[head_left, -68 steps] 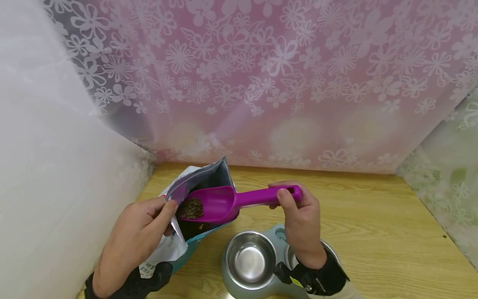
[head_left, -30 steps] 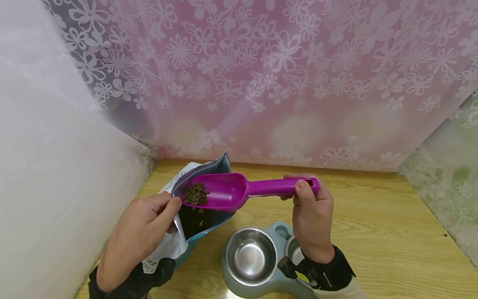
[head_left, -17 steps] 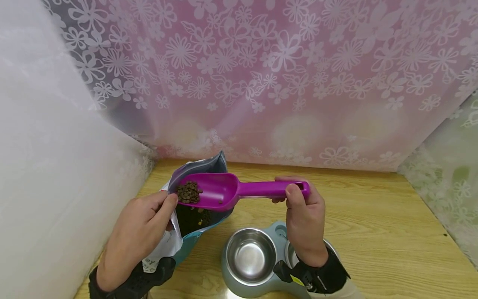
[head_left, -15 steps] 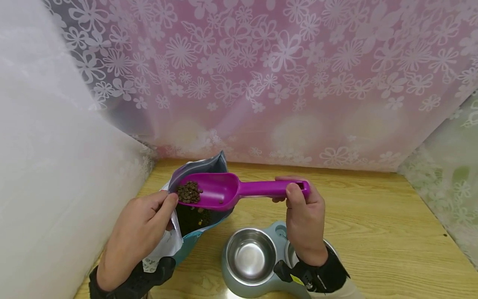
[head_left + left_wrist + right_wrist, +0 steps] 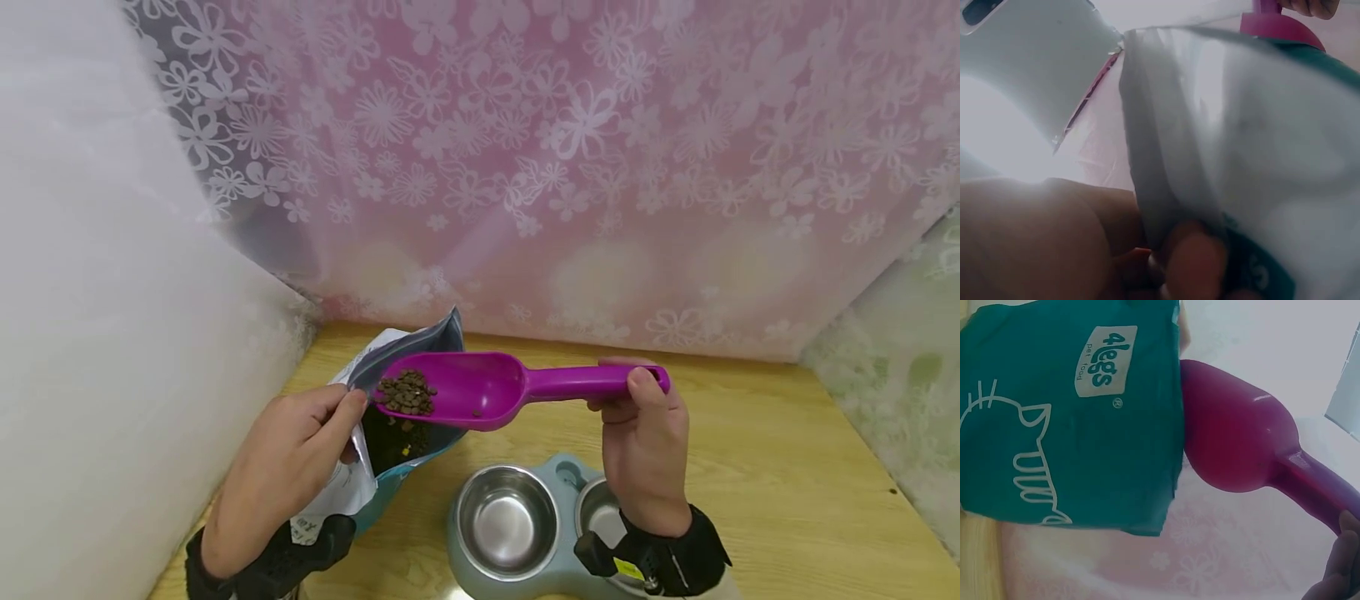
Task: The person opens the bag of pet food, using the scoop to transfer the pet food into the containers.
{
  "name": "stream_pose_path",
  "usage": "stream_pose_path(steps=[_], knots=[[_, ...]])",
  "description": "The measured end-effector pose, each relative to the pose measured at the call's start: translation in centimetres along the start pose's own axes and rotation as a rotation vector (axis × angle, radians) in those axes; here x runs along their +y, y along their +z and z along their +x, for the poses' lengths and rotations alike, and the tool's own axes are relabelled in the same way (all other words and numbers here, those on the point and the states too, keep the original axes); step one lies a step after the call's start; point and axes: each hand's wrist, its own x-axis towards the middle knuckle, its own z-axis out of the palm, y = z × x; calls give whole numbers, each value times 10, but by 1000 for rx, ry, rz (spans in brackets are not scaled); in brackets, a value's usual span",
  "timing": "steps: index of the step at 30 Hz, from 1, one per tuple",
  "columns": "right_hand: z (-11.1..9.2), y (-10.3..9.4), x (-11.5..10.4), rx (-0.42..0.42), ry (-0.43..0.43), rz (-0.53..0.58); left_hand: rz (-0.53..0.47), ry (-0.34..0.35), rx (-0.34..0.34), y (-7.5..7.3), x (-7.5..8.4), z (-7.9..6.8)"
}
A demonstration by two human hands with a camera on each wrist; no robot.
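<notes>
My left hand (image 5: 288, 467) pinches the near left edge of an opened pet food bag (image 5: 1072, 444), teal with a white cat drawing and a silvery inside. Brown kibble (image 5: 393, 442) shows down in its mouth. My right hand (image 5: 647, 446) grips the handle of a purple scoop (image 5: 487, 387), thumb on top near the handle's end. The scoop lies level over the bag opening, its tip close to my left fingers. A small heap of kibble sits toward that tip, with a stray piece farther back. In the left wrist view the white bag side (image 5: 1260, 144) hides most of the scoop.
A pale blue double feeder (image 5: 566, 500) with two steel bowls stands on the wooden table (image 5: 787, 467), right of the bag. My right forearm partly covers its right bowl. A flowered pink curtain (image 5: 562, 208) hangs behind, and a white sheet (image 5: 112, 292) on the left.
The scoop has risen out of the bag's mouth. After a brief shift back left, it has moved right with my right hand, carrying kibble. My left hand keeps its hold on the bag edge.
</notes>
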Motion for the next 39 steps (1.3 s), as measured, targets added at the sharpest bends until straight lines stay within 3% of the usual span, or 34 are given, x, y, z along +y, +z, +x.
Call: stream_pose_path(steps=[8, 14, 24, 27, 31, 34, 39], knots=[[7, -16, -24, -3, -33, 95, -6, 29, 7, 1, -2, 1], [13, -38, -43, 10, -9, 163, -5, 13, -5, 0, -1, 1], [6, -80, -64, 64, 17, 159, 9, 33, -4, -1, -3, 3], [0, -88, -65, 102, 15, 71, 29, 39, -7, 0, -3, 3], [-8, -97, -63, 112, 61, 33, 36, 45, -8, 0, -3, 4], [-14, -103, -61, 60, 115, 32, 30, 44, -10, 1, -4, 4], [-20, -108, -57, -28, 155, -71, 27, 41, -22, 2, -4, 3]])
